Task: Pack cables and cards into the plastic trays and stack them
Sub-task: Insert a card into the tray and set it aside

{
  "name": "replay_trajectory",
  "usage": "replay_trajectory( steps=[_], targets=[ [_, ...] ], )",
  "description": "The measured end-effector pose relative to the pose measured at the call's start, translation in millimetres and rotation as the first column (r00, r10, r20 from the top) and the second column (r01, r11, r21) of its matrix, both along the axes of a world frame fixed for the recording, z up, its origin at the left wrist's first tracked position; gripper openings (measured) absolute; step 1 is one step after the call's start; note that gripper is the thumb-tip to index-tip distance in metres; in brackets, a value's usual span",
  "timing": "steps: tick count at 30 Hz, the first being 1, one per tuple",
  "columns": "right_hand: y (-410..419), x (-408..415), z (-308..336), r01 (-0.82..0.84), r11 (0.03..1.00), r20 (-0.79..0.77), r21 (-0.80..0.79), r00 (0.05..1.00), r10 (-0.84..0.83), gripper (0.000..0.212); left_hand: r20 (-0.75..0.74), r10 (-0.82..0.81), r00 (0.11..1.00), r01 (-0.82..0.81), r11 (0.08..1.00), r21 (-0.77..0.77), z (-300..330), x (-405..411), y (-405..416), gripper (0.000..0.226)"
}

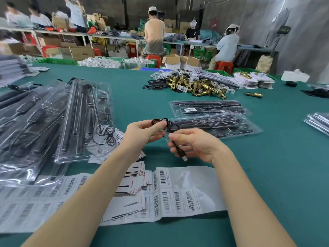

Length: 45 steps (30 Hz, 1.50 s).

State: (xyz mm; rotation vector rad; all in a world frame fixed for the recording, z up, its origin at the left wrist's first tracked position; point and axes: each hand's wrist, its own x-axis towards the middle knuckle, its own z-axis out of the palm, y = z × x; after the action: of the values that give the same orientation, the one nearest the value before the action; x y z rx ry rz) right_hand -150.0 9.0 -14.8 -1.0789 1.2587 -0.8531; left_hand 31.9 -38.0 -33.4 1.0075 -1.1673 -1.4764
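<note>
My left hand (145, 131) pinches the coiled USB cable (161, 122), right hand (194, 144) grips its plug end; two packed trays (213, 117) lie stacked, many more (85, 120) wait unstacked.

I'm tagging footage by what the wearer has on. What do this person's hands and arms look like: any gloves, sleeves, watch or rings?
Both arms are bare up to the frame edge, with no sleeves in view. The left hand and right hand wear no gloves. No watch, bracelet or ring shows on either wrist or on the visible fingers.
</note>
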Motion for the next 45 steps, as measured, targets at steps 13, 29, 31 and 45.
replay_trajectory(
  steps=[13,29,31,45],
  targets=[
    [-3.9,-7.6,-5.7,0.106,0.992,0.135,0.062,0.984,-0.114,0.013,-0.072,-0.389,0.919,0.394,0.915,0.089,-0.4,8.7,0.1,0.026],
    [-5.8,-8.9,17.5,0.06,0.961,-0.1,-0.268,0.991,-0.09,0.013,0.426,-0.058,0.903,0.194,0.939,-0.284,-4.9,-2.0,0.5,0.021],
    [-5.8,-10.8,14.8,0.048,0.959,-0.051,-0.28,0.997,-0.065,0.015,0.304,-0.123,0.945,0.197,0.954,-0.228,-4.6,-1.0,1.4,0.016],
    [-5.4,-13.3,6.0,-0.084,0.898,-0.377,-0.432,0.921,-0.096,0.018,0.092,-0.277,0.956,0.288,0.949,-0.131,-7.3,8.4,-8.1,0.016]
  ],
)
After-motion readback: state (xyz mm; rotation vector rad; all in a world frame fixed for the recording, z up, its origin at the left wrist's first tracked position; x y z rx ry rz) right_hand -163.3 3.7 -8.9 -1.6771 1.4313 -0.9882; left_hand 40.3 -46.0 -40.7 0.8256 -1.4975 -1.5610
